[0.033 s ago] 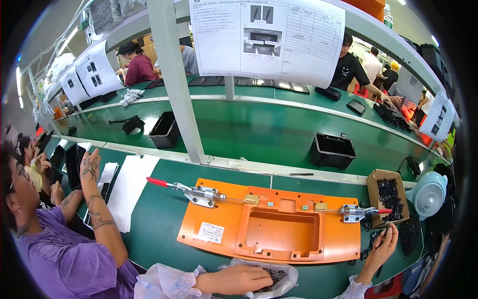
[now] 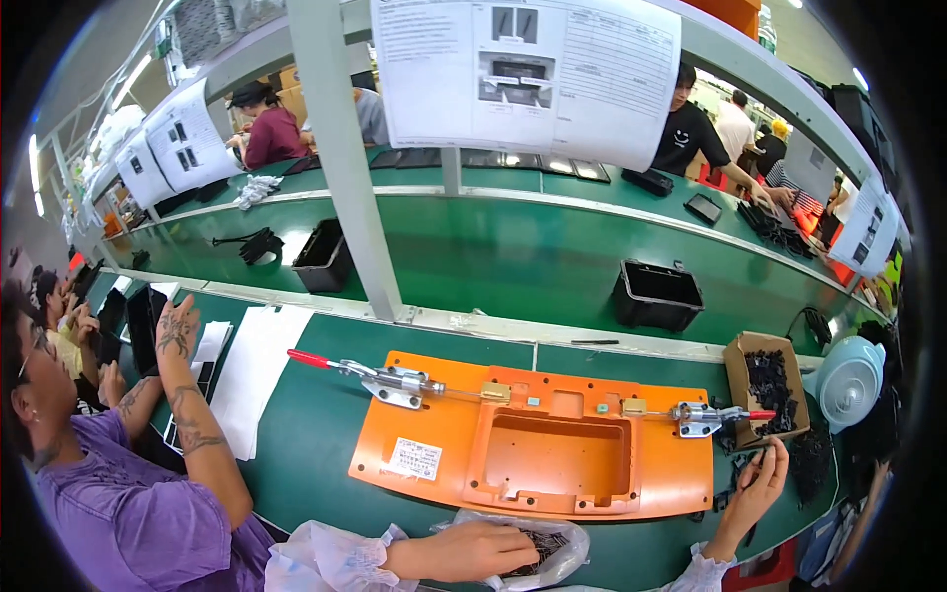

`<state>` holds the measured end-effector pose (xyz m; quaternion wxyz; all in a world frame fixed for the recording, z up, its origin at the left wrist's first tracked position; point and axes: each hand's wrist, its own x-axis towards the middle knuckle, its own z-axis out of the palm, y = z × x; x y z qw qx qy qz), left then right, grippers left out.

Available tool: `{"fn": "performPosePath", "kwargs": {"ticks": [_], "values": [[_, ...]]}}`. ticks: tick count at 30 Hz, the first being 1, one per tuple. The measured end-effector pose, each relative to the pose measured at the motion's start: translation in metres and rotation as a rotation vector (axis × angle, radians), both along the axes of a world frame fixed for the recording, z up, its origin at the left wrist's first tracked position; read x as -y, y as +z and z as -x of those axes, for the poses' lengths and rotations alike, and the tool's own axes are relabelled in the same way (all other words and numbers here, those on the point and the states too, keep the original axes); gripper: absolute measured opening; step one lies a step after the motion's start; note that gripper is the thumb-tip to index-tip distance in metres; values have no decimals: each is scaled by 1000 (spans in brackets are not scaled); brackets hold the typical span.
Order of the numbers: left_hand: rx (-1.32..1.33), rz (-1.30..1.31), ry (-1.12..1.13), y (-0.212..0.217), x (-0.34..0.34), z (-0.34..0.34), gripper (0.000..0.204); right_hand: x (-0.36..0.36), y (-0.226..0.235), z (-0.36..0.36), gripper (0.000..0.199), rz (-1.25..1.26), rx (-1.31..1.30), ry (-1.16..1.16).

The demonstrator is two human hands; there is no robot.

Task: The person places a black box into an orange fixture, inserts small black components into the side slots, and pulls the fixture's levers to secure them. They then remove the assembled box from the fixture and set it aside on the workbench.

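Green bench: left hand inside plastic bag, right hand beside orange jig.

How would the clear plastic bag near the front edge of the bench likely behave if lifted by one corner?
The clear plastic bag looks thin and crumpled, so it would probably sag floppily. Small dark parts inside may slide and spill through the opening where the left hand rests. It seems light.

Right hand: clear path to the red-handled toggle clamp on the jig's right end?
Probably yes. The right hand sits just below the right toggle clamp on the orange jig, nothing between them, though its fingers seem to hold a small dark part.
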<state>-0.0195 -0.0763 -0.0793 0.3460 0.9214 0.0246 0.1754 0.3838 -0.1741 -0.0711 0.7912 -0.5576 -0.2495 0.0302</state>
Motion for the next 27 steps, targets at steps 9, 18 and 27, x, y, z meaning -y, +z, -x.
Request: {"fn": "performPosePath", "kwargs": {"ticks": [9,18,27], "values": [[-1,-96,60,-1,1,6,40,-42,85,95,22,450,115,808],[115,-230,178,54,-5,19,33,-73,59,115,16,426,169,1008],[79,-471,738,89,-111,8,9,-67,64,111,19,458,-105,1075]]}}
